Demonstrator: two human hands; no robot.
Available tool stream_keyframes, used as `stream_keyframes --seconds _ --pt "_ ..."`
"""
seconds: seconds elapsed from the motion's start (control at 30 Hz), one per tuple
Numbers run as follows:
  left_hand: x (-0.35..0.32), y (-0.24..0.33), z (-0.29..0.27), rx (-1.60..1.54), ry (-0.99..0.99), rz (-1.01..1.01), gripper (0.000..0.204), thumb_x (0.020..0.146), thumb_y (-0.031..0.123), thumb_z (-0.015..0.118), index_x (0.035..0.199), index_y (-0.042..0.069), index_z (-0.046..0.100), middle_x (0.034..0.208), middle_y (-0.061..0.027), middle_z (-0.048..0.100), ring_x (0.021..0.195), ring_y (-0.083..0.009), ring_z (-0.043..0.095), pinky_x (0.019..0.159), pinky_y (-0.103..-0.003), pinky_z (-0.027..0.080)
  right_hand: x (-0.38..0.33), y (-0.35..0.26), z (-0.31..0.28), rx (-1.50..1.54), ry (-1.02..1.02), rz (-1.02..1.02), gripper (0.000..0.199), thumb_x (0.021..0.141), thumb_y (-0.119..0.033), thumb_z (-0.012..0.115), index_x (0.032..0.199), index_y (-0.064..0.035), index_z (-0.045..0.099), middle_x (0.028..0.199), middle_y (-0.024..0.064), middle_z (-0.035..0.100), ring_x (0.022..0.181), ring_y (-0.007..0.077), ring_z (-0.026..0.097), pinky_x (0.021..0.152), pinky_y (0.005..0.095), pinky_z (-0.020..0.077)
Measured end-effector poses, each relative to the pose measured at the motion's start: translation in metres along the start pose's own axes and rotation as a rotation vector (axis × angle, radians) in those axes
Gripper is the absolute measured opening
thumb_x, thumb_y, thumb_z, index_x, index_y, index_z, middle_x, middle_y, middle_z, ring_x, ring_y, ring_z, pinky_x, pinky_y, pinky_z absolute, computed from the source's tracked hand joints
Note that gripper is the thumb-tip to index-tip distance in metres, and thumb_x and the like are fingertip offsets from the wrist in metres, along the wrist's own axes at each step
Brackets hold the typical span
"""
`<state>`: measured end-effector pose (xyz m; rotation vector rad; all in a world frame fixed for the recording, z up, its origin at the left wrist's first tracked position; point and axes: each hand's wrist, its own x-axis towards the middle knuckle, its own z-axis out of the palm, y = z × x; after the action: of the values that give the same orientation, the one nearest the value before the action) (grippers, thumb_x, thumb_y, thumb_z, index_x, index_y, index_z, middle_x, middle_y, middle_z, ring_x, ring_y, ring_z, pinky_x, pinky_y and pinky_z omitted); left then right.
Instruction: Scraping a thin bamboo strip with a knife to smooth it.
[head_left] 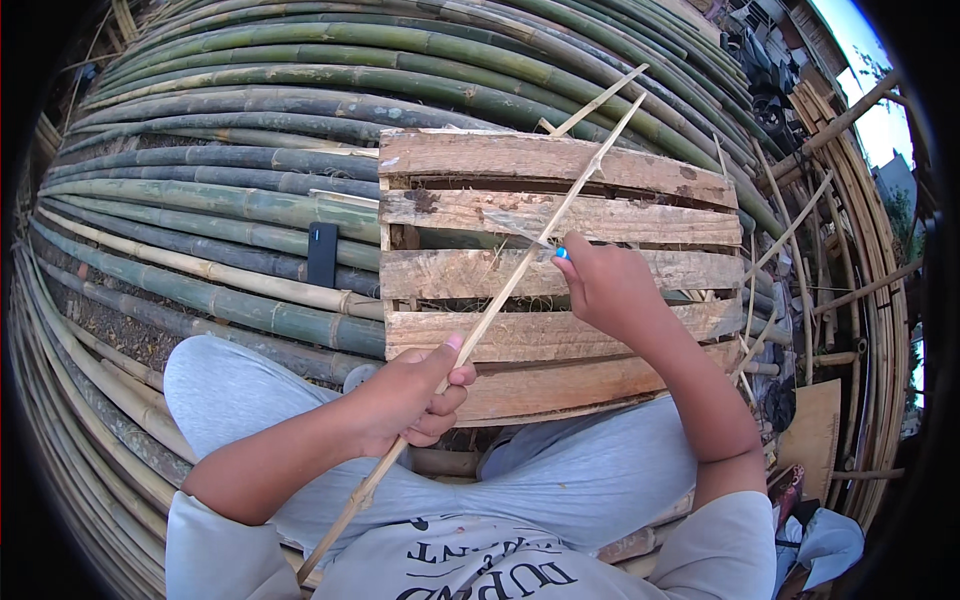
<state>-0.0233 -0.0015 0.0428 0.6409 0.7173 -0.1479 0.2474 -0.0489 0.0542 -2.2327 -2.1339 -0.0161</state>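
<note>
L grip mid bamboo strip, knife above

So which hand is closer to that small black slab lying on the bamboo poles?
Left. The left hand grips the bamboo strip below-right of the black slab; the right hand is farther right, over the pallet.

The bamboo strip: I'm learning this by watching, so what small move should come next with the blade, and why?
Probably push the blade a little further up the bamboo strip, away from the body. The right hand holds its blue-ended handle against the strip over the wooden pallet. The left hand grips the strip lower down, steadying it. The strip's far end already looks forked.
</note>
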Motion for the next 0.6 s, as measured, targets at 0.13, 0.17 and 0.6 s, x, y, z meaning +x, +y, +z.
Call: stream_keyframes --seconds 0.13,0.17,0.6 --pt "0.004 -0.001 0.0 -0.007 -0.016 -0.004 0.044 0.104 0.054 0.031 0.081 0.017 0.038 0.057 0.0074 0.024 0.044 -0.0039 0.018 0.038 -0.022 0.013 0.016 0.081 0.017 -0.069 0.217 0.241 0.027 0.1 -0.027 0.049 0.089 -0.0032 0.051 0.063 0.0195 0.061 0.064 0.04 0.064 0.057 0.0496 0.0489" --pt "0.005 0.001 0.001 0.0 -0.014 -0.013 0.045 0.104 0.054 0.031 0.081 0.017 0.038 0.057 0.0073 0.024 0.043 -0.004 0.019 0.038 -0.022 0.013 0.014 0.098 0.016 -0.074 0.233 0.275 0.027 0.101 -0.027 0.048 0.089 -0.0031 0.053 0.065 0.0202 0.062 0.066 0.0411 0.064 0.058 0.0502 0.0486" --pt "0.0 -0.008 0.012 0.054 -0.036 -0.067 0.046 0.104 0.055 0.029 0.081 0.015 0.037 0.058 0.0064 0.026 0.044 -0.005 0.02 0.038 -0.022 0.015 0.01 0.067 0.016 0.409 0.477 0.319 0.023 0.089 -0.027 0.069 0.09 -0.0046 0.07 0.056 0.0088 0.055 0.05 0.0229 0.054 0.05 0.0354 0.0415"
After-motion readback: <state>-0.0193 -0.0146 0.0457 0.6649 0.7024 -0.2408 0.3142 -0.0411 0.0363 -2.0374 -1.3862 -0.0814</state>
